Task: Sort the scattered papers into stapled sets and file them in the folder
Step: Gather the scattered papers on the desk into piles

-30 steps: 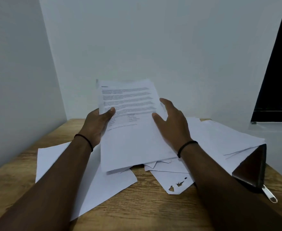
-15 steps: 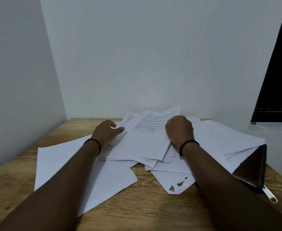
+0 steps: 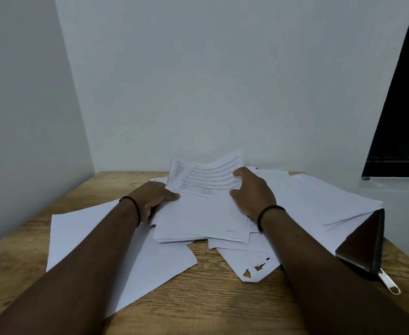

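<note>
Change: a second ago both hands held one printed sheet up in front of the wall; now that sheet lies down on the pile, and the right hand, which was a fist half a second ago, has spread over it.
Left sheet: a large blank sheet (image 3: 82, 238) lies flat on the wooden table (image 3: 210, 308), partly under the left forearm, apart from the main pile.
Left hand: the left hand (image 3: 154, 199) rests at the left edge of the stack of papers (image 3: 198, 221). Its thumb lies along the top sheets, and the other fingers seem to go under the edge, so I judge it is pinching the stack.
Stack: it lies between the two hands, its long side running away from the person toward the wall. The printed sheet (image 3: 210, 177) is on top at the far end, a little raised.
Right hand: the right hand (image 3: 251, 189) lies flat on the right edge of the printed sheet, with fingers straight and pressing, not curled round anything.
Loose papers: more papers (image 3: 319, 197) spread to the right, touching the stack.
Folder: the dark folder (image 3: 365, 247), with its zip pull, lies at the far right, under those papers, nearer to the right hand.
Next move, as I judge: squaring the stack needs both hands pushing inward across its short side.
</note>
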